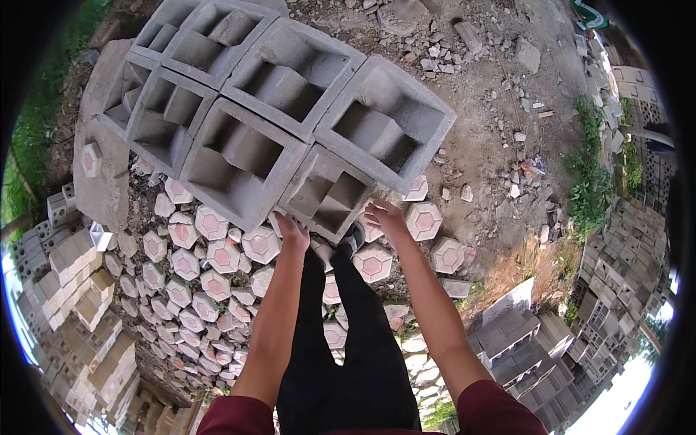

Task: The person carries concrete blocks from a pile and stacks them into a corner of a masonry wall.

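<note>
From my seat, the hollow grey blocks [290, 109] look like cast concrete, matt and grainy, with rough, chipped rims. The nearest block [328, 196], which my left hand [292, 233] and right hand [386, 217] touch, has the same dull, sandy finish. The hexagonal pavers [217, 254] look like pale concrete with smoother pinkish faces. The ground [493, 87] is dry, dusty earth with coarse rubble. My trousers [348, 362] are matt black cloth.

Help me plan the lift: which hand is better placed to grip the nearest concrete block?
Left hand, probably: it touches the near edge of the nearest concrete block, while the right hand sits just off its corner.
</note>
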### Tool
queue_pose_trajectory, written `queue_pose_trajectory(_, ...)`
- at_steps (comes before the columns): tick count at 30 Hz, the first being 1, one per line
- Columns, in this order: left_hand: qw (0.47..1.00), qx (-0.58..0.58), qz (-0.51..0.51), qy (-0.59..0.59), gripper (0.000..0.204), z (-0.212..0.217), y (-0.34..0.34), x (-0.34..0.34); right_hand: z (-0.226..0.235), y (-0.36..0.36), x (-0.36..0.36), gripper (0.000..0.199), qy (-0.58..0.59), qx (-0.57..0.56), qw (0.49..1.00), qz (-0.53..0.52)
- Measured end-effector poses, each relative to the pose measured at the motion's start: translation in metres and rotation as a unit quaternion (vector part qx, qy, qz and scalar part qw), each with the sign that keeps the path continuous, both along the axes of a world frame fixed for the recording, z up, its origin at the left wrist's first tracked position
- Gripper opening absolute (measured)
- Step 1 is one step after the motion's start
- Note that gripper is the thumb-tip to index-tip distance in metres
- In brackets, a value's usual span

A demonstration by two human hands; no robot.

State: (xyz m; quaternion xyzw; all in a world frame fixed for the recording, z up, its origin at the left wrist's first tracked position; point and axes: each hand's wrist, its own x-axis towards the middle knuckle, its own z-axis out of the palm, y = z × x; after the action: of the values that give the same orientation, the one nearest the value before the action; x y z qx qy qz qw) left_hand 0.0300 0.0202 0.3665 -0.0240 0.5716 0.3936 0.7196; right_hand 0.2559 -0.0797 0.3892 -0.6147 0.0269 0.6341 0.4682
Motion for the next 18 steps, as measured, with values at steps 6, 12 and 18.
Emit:
queue_pose_trajectory(6, 0.952, 0.011, -0.301, -0.049, 0.049, 0.125, -0.043, -0.021, 0.095, -0.058, -0.004, 0.029, -0.175, 0.005, 0.984, 0.036)
queue_pose_trajectory(12, 0.918, 0.054, -0.388, -0.066, 0.045, 0.250, -0.052, -0.005, 0.235, -0.108, -0.017, 0.033, -0.265, 0.002, 0.964, -0.036)
queue_pose_trajectory(18, 0.879, 0.095, -0.461, -0.080, 0.047, 0.311, -0.053, 0.014, 0.291, -0.164, -0.034, 0.026, -0.272, 0.052, 0.935, -0.224)
